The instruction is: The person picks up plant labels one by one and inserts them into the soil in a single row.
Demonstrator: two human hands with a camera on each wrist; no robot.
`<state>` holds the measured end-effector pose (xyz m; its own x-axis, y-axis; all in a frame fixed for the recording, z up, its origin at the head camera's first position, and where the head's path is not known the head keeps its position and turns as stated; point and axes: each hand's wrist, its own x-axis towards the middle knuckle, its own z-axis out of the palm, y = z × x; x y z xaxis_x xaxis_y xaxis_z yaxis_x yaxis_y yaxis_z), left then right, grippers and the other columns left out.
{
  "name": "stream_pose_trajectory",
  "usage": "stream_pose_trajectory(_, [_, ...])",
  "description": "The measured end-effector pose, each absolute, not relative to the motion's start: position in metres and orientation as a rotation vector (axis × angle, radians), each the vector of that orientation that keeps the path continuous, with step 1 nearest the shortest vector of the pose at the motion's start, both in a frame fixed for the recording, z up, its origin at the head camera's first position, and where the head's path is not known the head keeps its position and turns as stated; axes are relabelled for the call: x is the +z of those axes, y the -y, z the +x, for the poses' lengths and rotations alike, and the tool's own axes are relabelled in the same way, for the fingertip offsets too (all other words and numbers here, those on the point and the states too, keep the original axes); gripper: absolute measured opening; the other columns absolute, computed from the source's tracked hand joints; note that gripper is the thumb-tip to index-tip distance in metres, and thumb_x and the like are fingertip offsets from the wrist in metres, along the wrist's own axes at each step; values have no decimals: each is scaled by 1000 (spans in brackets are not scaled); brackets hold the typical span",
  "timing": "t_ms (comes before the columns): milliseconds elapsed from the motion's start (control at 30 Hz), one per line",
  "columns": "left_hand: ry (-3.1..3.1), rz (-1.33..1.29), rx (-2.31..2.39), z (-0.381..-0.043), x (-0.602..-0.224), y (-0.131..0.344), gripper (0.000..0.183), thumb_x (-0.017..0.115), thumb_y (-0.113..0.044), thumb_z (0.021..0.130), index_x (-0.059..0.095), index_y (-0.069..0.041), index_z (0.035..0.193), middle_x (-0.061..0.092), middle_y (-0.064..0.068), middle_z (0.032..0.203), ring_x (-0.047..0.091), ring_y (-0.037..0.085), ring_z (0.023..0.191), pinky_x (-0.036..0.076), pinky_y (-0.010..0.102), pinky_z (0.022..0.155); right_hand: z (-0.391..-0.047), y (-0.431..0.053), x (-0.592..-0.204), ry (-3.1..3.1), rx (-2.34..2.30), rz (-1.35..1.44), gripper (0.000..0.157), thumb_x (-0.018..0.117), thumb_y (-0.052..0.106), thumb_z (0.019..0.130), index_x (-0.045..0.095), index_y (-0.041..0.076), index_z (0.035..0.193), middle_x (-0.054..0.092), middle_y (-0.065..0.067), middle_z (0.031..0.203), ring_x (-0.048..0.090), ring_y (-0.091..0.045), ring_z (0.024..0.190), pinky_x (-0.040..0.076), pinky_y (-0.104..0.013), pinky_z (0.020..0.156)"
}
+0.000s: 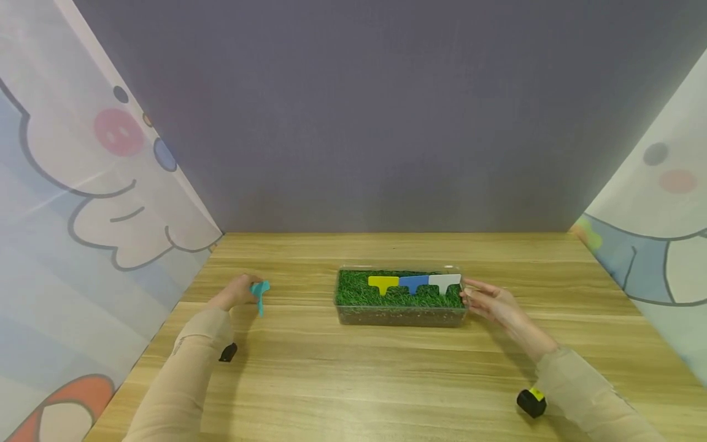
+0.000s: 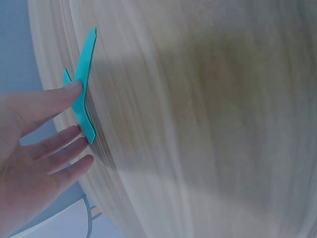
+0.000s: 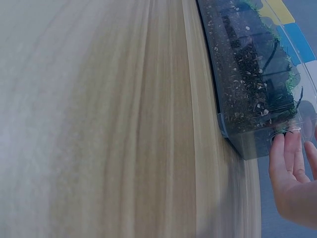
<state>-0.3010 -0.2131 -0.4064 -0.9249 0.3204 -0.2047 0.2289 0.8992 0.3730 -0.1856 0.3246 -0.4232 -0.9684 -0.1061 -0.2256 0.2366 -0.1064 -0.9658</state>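
My left hand (image 1: 239,291) pinches a turquoise T-shaped plant label (image 2: 85,89) between thumb and fingers, over the left side of the table. In the left wrist view the thumb lies against the label and the other fingers are spread below it. A clear plastic planter box (image 1: 403,317) with dark soil and green grass stands at mid-table. Yellow (image 1: 383,282), blue (image 1: 413,282) and white (image 1: 445,281) T-shaped labels stand in a row in its grass. At the box's right end is my right hand (image 1: 497,308), its nearly straight fingertips touching the end wall.
The wood-grain table (image 1: 331,380) meets a grey panel (image 1: 386,123) at the back. Cartoon-printed sheets flank it at left (image 1: 55,258) and right (image 1: 657,245). Small black wrist devices show under the left sleeve (image 1: 228,352) and beside the right sleeve (image 1: 531,403).
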Motion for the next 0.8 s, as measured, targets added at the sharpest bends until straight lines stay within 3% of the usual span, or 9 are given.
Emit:
stream_pose_trajectory(133, [-2776,408,497,-304,-405,215,45,67,5,70,51,13,111,51,33,109,49,45,97,44,52,81,-185,-323,-423,-1927,-2172,152,49,59,16,85,41,9,130,62,6,95,59,-8,88,46,-23,83])
stream_pose_trajectory(367, [-2707,370,535,-308,-400,213,46,67,5,69,52,13,111,49,33,114,45,48,103,40,56,84,-184,-323,-421,-1944,-2155,191,55,59,18,85,35,6,133,62,5,96,59,-8,88,46,-22,83])
stream_pose_trajectory(800, [-2630,209,516,-316,-393,210,51,69,1,69,49,8,115,47,28,117,47,39,100,41,54,83,-183,-324,-419,-1931,-2175,177,57,60,15,84,32,2,132,64,4,96,60,-9,88,47,-23,82])
